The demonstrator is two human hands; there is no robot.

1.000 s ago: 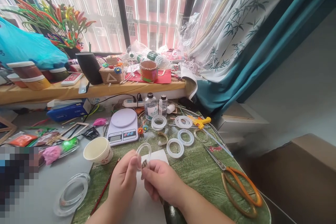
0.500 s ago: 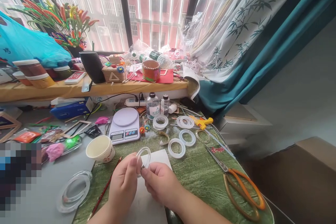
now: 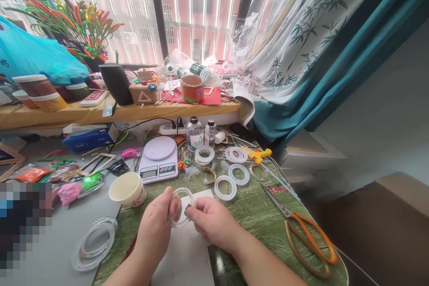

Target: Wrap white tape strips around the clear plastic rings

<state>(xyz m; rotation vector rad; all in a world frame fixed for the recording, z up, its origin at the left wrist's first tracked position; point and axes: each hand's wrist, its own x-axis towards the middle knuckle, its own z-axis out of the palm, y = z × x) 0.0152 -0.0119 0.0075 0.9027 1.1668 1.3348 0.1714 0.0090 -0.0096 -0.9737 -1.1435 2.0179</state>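
A clear ring like a bangle [image 3: 182, 191] is between my hands above a white sheet [image 3: 182, 261]. My left hand [image 3: 155, 229] grips its left side, with the fingers behind the ring. On the opposite side, my right hand [image 3: 213, 222] is closed in a pinch at the rim. A tiny dark piece [image 3: 187, 209] shows at the right fingertips, too small to name. Partly hidden under my left forearm lies a dark red pencil or thin brush [image 3: 130, 246].
White ring moulds [image 3: 225, 188] lie beyond my hands, near a kitchen scale [image 3: 158, 163] and clear bottles [image 3: 195, 135]. Paper cups [image 3: 126, 189] stand at left, above large clear rings [image 3: 94, 245]. Orange-handled scissors [image 3: 303, 237] lie at right, with a yellow glue gun [image 3: 257, 155] farther back.
The bangle has turned more face-on to me. My hands have moved slightly apart, my left hand leftward and my right hand rightward, both still on the ring.
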